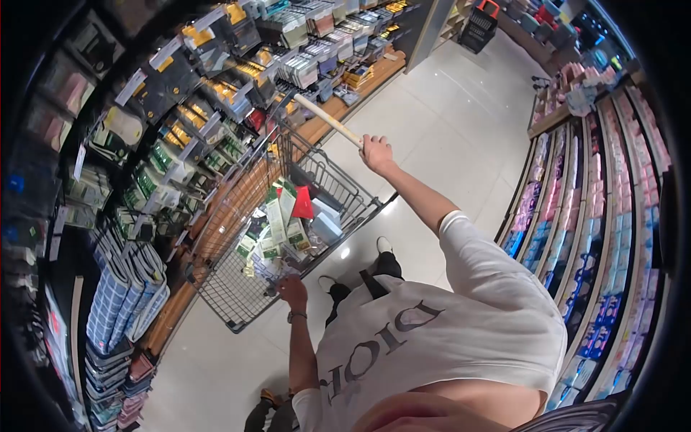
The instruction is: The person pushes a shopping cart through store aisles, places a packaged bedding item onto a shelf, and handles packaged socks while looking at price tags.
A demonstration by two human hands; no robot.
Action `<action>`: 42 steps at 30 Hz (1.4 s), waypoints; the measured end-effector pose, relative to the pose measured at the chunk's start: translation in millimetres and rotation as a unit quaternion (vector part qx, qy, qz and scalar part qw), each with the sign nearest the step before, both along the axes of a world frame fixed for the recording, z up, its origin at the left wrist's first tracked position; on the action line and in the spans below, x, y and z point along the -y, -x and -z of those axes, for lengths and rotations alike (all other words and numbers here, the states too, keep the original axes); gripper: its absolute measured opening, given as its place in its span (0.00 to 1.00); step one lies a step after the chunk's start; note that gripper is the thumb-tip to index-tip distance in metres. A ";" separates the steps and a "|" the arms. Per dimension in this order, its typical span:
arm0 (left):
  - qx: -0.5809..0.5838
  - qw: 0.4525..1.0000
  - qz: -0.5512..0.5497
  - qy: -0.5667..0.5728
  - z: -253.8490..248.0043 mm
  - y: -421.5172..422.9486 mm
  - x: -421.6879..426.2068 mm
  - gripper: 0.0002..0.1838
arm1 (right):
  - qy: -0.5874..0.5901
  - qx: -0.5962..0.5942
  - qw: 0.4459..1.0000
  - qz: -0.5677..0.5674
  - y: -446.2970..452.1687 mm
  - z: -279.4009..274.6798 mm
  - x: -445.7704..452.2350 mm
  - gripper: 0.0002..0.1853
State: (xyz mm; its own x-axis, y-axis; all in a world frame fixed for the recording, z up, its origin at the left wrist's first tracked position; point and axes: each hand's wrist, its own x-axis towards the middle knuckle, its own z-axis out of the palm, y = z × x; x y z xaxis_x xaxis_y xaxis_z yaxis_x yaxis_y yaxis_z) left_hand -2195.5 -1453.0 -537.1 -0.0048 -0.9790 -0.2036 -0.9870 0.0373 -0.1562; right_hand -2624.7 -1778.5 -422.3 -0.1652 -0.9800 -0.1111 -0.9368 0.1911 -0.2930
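My right hand (378, 155) is wrapped around the pale handle (327, 120) of a wire shopping cart (230, 291), near the handle's end. My left hand (294, 291), with a dark band (296, 315) on its wrist, is at the cart's near side rim. Its fingers look curled, but what they hold, if anything, is hard to make out. A clear, crinkly package (271, 269) lies just beyond them. In the cart are several green-and-white packages (276, 219), a red item (303, 203) and a light blue pack (326, 227).
Shelves of hanging packages (155, 176) line the left, above a wooden ledge (317, 129). Folded blue checked fabric (119, 302) hangs low there. On the right stands a curved rack (583, 252) of small packs. A black basket (479, 30) sits farther along the tiled floor (432, 108).
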 end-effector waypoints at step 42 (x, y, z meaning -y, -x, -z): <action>-0.276 0.892 0.348 0.085 270.7 -244.9 54.3 0.11 | -0.057 0.067 0.991 -0.102 -442.5 352.0 -392.8 0.17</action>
State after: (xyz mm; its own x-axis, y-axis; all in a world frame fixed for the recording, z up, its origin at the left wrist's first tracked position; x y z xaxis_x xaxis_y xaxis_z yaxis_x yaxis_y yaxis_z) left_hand -1950.6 -1507.3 -807.8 -0.6767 -0.7168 0.1684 -0.6627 0.6925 0.2851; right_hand -2182.2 -1385.7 -774.3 0.0588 -0.9711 -0.2313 -0.9131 0.0413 -0.4056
